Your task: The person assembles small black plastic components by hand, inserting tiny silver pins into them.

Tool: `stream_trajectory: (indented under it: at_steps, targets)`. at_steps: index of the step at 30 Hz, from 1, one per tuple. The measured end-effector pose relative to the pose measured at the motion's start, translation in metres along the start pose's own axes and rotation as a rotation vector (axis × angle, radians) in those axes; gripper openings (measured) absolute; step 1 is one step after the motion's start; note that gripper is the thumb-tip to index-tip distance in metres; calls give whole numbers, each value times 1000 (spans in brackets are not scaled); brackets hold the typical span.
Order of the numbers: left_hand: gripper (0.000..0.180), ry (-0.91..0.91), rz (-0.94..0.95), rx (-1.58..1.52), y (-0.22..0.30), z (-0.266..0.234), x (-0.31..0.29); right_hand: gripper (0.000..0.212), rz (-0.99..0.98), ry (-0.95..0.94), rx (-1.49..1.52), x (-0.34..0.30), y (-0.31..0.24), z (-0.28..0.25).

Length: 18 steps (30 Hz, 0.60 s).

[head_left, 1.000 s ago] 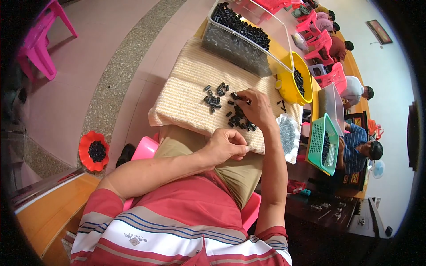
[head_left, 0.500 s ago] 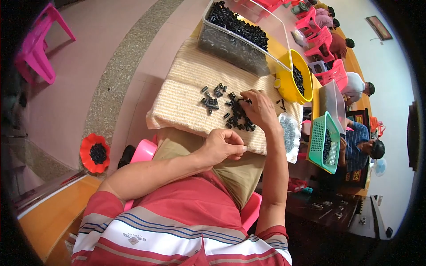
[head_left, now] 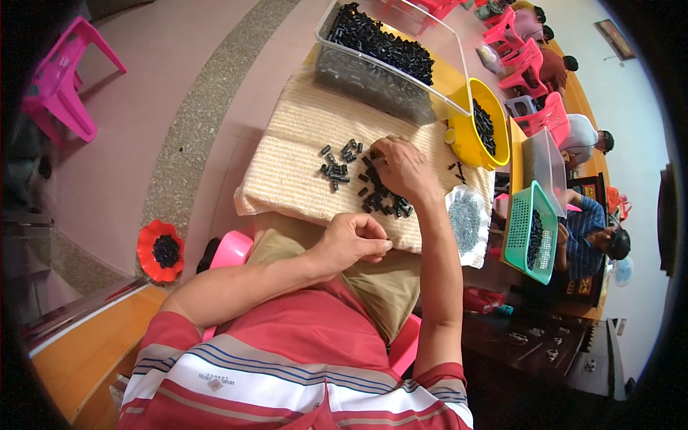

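My left hand (head_left: 351, 242) is closed in a pinch above my lap, just off the near edge of the cloth (head_left: 283, 154). Whatever lies between its thumb and forefinger is too small to make out. Over the cloth, my right hand (head_left: 405, 170) bends its fingers down at a small black part, and the fingertips are partly hidden. Below that hand lies a loose heap of short black parts (head_left: 387, 202). Left of it, a smaller group of shiny black tube-shaped pieces (head_left: 335, 170) is spread apart. A white scalloped tray (head_left: 456, 252) of tiny greyish pieces stands beside my right wrist.
A clear plastic bin (head_left: 450, 61) of black parts stands at the far side, beside a yellow basin (head_left: 462, 136). Farther right is a green basket (head_left: 517, 247) near a person in blue. A red bowl (head_left: 145, 252) sits low at left; a pink stool (head_left: 61, 86) stands beyond.
My right hand has moved a little left and away from me over the black parts. The left hand has stayed nearly in place, still pinched. The view has shifted slightly.
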<state>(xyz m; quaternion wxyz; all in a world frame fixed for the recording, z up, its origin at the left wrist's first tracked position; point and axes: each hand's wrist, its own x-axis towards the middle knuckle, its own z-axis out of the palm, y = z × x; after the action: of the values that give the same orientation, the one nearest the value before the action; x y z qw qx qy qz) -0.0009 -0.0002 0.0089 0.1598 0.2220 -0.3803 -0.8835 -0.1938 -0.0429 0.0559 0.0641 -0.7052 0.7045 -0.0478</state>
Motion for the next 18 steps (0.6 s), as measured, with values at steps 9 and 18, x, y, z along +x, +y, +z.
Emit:
stream_trajectory:
  at_steps: [9, 18]
  targets:
    - [12, -2, 26, 1, -7, -2, 3, 21, 57, 127, 185, -12, 7, 6]
    - [10, -20, 14, -36, -12, -5, 4, 27, -47, 144, 222, -27, 8, -5]
